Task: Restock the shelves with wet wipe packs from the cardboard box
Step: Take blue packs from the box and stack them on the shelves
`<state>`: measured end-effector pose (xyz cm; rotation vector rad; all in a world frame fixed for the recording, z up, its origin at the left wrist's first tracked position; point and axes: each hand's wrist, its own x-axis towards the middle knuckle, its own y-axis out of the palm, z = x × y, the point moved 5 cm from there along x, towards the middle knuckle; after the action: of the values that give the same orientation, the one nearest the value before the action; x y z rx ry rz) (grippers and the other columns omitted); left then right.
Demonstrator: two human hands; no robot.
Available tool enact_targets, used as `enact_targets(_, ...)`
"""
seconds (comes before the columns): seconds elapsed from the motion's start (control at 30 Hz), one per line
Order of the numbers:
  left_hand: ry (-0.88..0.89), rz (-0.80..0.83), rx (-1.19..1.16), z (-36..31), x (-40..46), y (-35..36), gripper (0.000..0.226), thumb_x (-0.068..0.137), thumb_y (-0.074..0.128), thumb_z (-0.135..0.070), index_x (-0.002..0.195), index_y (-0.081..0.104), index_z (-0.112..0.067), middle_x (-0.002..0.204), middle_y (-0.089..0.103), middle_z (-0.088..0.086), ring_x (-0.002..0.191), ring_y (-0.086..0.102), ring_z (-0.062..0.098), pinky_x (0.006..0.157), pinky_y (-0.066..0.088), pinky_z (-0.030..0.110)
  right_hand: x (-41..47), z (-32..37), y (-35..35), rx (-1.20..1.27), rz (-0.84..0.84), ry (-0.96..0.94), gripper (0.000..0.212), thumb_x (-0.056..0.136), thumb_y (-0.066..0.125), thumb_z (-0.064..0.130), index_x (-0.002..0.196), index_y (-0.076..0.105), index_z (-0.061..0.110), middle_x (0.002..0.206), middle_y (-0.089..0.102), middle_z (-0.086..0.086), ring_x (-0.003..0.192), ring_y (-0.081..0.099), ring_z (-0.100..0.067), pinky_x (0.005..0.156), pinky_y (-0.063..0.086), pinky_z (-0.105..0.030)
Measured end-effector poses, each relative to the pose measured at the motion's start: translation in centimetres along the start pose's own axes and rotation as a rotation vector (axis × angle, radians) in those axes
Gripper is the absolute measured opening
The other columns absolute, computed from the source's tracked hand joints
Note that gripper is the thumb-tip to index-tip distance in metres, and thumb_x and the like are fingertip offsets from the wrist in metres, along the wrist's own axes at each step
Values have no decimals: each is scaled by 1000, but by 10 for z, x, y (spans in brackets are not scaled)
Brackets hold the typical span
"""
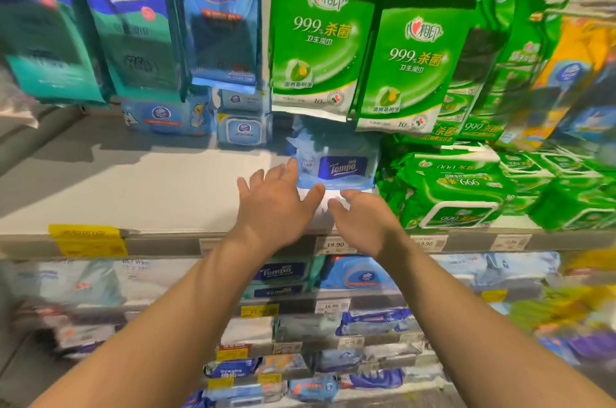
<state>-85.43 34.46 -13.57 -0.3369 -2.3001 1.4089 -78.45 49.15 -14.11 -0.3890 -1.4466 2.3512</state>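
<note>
A light blue Tempo wet wipe pack (336, 164) lies flat on the white shelf (133, 187), between the bare left part and the green packs. My left hand (276, 204) reaches over the shelf with spread fingers, its fingertips touching the pack's left front corner. My right hand (363, 217) hovers just in front of the pack with relaxed fingers, holding nothing. The cardboard box is out of view.
Green 999 wipe packs (456, 194) are stacked on the shelf to the right. Hanging green (320, 37) and blue Tempo packs (123, 17) drop from hooks above. Small blue packs (243, 127) stand at the shelf's back. Price tags (335, 244) line the shelf edge; lower shelves hold more packs.
</note>
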Motion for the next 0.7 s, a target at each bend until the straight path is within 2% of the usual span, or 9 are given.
enact_targets(0.1,7,11,-5,-2,-27,-10,75,93,20,-71,157,16,-31,162,25,-5,149,14,33,120,5,57,-23,4,-1,-77,-40,-45,55,105,40,47,149,51,17,154,50,-4,144,43,-23,120,31,-34)
enact_targets(0.2,-39,82,5,-5,-53,-11,76,90,14,-74,157,10,-36,164,14,-9,151,2,31,119,-2,59,-49,4,-2,-149,-102,-106,51,104,41,48,145,54,21,151,53,-2,141,46,-25,119,34,-44)
enact_targets(0.4,-70,26,-44,-13,-120,-16,79,87,20,-78,155,15,-37,163,17,-5,150,3,33,116,3,66,-108,-13,3,-116,-73,-103,82,86,17,71,156,37,33,165,32,8,155,24,-17,124,22,-53)
enact_targets(0.47,-85,-10,-34,-13,-145,-19,81,86,19,-81,153,17,-37,162,20,-4,149,7,34,114,7,68,-133,-20,4,-98,-71,-132,71,96,28,70,158,34,35,166,27,11,156,19,-18,124,20,-53)
enact_targets(0.53,-112,-12,-38,-13,-172,-20,84,83,15,-83,153,18,-37,162,19,-5,148,7,33,113,8,69,-159,-27,6,-85,-45,-151,64,102,35,63,160,30,34,168,22,8,157,16,-21,127,16,-47)
enact_targets(0.7,-217,41,-63,-21,-261,-15,83,79,20,-85,151,22,-43,163,17,-7,150,0,27,112,3,71,-239,-54,19,22,54,-143,66,100,34,69,159,26,43,171,14,6,158,6,-24,126,13,-53)
